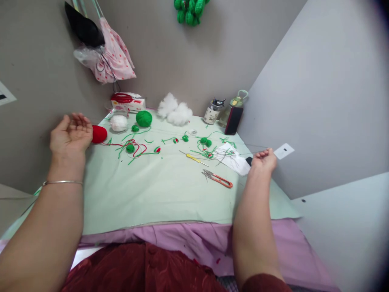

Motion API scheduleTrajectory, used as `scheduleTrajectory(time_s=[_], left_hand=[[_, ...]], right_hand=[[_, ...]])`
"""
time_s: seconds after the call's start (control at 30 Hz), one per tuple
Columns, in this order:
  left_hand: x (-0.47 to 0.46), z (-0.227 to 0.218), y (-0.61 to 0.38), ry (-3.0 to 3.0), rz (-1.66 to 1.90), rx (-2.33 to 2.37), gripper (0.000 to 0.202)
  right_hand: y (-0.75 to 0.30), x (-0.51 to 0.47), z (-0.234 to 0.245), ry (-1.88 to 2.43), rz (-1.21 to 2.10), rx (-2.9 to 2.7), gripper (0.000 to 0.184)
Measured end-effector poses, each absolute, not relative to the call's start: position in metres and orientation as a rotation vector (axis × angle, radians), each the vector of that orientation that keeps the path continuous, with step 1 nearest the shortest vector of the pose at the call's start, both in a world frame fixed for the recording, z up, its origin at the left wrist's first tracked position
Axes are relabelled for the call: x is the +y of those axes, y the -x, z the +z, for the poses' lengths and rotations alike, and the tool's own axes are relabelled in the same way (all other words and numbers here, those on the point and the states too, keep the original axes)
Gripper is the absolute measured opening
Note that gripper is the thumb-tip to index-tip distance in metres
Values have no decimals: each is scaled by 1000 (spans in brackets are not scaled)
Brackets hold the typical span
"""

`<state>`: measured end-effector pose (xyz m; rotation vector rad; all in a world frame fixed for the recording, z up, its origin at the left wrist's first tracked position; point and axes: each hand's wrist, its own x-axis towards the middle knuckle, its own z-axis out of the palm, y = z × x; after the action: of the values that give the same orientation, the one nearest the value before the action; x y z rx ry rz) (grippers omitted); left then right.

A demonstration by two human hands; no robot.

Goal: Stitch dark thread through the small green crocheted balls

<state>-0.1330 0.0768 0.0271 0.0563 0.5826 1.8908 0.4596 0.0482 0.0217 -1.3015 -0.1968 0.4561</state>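
Observation:
My left hand [71, 134] is raised at the left edge of the table, palm up with fingers loosely curled, holding nothing I can make out; a red yarn ball [99, 134] lies just beside it. My right hand [263, 159] is stretched out to the right with fingers pinched shut on a thin thread [212, 140] that runs taut leftward across the table. Below that thread lie a yellow-handled crochet hook [194, 158] and orange thread snips [219, 179].
A pale green cloth [158, 190] covers the table. On it are a green yarn ball [144, 118], a white yarn ball [118, 123], stuffing [175, 111], small green crocheted pieces and yarn scraps [205, 142], paper [232, 159], a jar [213, 112], a phone [233, 120]. Bags hang on the wall [106, 52].

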Motion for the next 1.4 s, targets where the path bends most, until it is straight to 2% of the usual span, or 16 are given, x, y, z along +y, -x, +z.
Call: scheduleTrajectory(time_s=[0.2, 0.43, 0.7, 0.9, 1.07, 1.2, 1.33, 1.4], left_hand=[[84, 25, 125, -216, 1945, 1008, 19], [90, 18, 117, -380, 2048, 1336, 25], [95, 18, 137, -238, 1934, 1159, 30], [101, 13, 146, -240, 1989, 988, 35], [105, 7, 150, -300, 2037, 924, 31], [104, 17, 139, -339, 2088, 852, 27], [78, 41, 84, -667, 2017, 778, 26], [58, 50, 42, -859, 1897, 774, 23]], right_hand=[[-457, 42, 31, 1281, 384, -96, 37], [-460, 36, 36, 1285, 326, -33, 38], [-473, 43, 36, 1377, 317, -112, 30], [-477, 49, 31, 1436, 303, -198, 29], [-474, 51, 29, 1503, 193, -186, 29], [-471, 40, 38, 1588, 51, -304, 10], [-452, 26, 57, 1632, -194, -507, 46], [-424, 23, 66, 1591, -207, -666, 46]])
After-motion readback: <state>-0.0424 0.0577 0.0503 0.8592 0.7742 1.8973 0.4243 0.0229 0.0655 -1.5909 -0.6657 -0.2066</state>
